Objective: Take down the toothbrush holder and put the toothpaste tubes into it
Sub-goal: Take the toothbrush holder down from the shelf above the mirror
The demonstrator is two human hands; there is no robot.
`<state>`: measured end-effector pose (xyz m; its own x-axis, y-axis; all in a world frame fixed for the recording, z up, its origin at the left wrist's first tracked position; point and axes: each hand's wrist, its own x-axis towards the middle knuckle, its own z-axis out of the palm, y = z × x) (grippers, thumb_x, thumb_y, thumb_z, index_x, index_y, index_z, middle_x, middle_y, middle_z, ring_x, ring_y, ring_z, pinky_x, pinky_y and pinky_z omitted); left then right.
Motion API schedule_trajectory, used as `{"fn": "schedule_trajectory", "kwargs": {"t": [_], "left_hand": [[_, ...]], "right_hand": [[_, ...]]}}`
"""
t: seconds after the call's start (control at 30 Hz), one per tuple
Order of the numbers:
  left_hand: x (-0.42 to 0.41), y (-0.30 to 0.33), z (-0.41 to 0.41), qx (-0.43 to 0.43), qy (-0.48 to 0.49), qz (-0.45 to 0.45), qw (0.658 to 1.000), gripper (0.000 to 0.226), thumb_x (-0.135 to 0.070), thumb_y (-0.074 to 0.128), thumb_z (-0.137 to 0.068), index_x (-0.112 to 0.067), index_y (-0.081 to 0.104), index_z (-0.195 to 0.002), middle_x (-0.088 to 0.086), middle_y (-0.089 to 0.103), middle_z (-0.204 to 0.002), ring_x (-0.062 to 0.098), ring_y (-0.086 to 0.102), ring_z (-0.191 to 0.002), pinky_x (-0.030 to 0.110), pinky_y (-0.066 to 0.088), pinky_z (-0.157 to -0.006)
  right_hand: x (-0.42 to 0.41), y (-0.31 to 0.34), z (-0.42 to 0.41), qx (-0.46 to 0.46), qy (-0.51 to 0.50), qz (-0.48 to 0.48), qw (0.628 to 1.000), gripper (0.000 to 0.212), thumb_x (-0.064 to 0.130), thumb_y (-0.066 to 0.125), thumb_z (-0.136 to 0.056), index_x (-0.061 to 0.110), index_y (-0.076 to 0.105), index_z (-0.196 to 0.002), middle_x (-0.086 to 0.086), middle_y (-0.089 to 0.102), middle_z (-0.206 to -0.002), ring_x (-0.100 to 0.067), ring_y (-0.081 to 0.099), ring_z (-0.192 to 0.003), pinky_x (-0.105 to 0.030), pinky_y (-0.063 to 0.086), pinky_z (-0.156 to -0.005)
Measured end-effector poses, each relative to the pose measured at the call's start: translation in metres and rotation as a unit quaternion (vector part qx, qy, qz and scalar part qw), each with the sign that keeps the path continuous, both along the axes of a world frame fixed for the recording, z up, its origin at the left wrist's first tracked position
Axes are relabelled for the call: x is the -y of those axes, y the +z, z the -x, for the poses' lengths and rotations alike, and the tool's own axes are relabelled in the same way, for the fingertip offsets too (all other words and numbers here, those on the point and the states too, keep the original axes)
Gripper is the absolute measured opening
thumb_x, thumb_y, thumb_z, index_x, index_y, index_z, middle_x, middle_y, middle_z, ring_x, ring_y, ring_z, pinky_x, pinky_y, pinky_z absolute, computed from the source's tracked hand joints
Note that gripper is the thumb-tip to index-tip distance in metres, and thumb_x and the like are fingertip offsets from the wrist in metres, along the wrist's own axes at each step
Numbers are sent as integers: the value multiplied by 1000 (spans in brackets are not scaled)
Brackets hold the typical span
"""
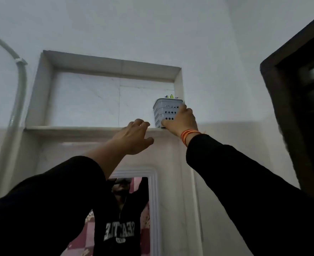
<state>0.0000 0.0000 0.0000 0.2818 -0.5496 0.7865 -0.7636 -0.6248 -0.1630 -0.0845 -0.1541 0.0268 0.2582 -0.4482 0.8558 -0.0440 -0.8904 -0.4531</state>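
Two black sleeves (47, 206) reach up from the bottom edge toward the wall niche (104, 97). The toothbrush holder (166, 112), white with rows of holes, stands in the niche's right corner, at the front lip of the ledge (75, 129) and close against the right side wall. The rest of the niche to its left is free. The right hand (180, 121) is wrapped around the holder's right side, fingers curled on its front wall. The left hand (134, 137) is below the ledge, just left of the holder, fingers half curled and apart, holding nothing. A mirror (126, 217) hangs below the niche.
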Motion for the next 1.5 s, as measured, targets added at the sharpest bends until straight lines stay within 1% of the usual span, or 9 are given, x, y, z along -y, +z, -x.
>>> {"fn": "schedule_trajectory", "kwargs": {"t": [0.27,0.43,0.67,0.87,1.0,1.1,1.2,1.33,1.5], "left_hand": [[34,-8,-70,58,62,0,996,86,-64,45,-92,-21,13,-159,9,23,-162,29,19,-151,43,15,-123],[36,-17,-85,97,47,18,994,94,-67,47,-89,-23,4,-161,7,15,-165,27,9,-152,41,8,-124],[34,-14,-89,78,38,5,996,100,-68,50,-86,-25,-1,-161,5,8,-167,25,1,-155,41,3,-125],[30,-12,-88,61,29,-14,998,102,-66,50,-86,-25,-4,-161,4,3,-169,25,-5,-156,43,1,-127],[22,-16,-77,-1,-49,38,998,86,-51,56,-93,-23,11,-161,0,7,-170,20,-2,-157,46,12,-126],[14,-35,-69,-37,-115,84,989,73,-41,59,-95,-20,26,-158,0,21,-166,22,15,-155,45,24,-123],[5,-70,-65,-82,-142,96,982,66,-36,61,-95,-21,36,-153,1,33,-159,23,33,-146,41,32,-117],[-7,-142,-64,-172,-185,100,962,56,-31,65,-93,-26,46,-145,-3,44,-150,16,52,-128,29,44,-103],[-25,-256,-67,-256,-198,59,944,43,-28,69,-90,-29,55,-131,-12,49,-138,6,45,-129,33,43,-107]], "right_hand": [[36,30,-72,-16,-22,-37,999,104,52,78,-71,7,23,-147,-21,36,-142,-37,44,-128,-44,46,-104],[42,46,-89,13,-2,-114,993,120,60,85,-55,7,26,-145,-15,50,-136,-33,54,-122,-46,50,-102],[41,49,-92,81,52,-192,977,121,65,85,-37,8,39,-133,-12,56,-126,-31,59,-111,-46,54,-95],[25,37,-54,110,103,-184,971,107,54,89,-49,10,33,-129,-8,46,-114,-25,52,-87,-36,51,-72],[12,25,-23,112,118,-161,973,106,55,89,-47,11,33,-126,-8,55,-121,-28,62,-98,-39,55,-83],[-1,-1,-4,111,110,-143,977,118,60,89,-40,9,34,-130,-10,53,-129,-31,61,-112,-47,55,-95],[-14,-47,8,102,117,-141,978,128,67,81,-24,9,35,-128,-8,57,-126,-28,62,-111,-47,56,-93],[-17,-133,10,56,110,-158,980,114,59,91,-37,10,37,-125,-3,58,-121,-24,62,-107,-40,56,-89],[-29,-262,1,31,104,-186,976,114,56,95,-40,14,36,-128,1,58,-125,-24,63,-111,-41,57,-85]]}}
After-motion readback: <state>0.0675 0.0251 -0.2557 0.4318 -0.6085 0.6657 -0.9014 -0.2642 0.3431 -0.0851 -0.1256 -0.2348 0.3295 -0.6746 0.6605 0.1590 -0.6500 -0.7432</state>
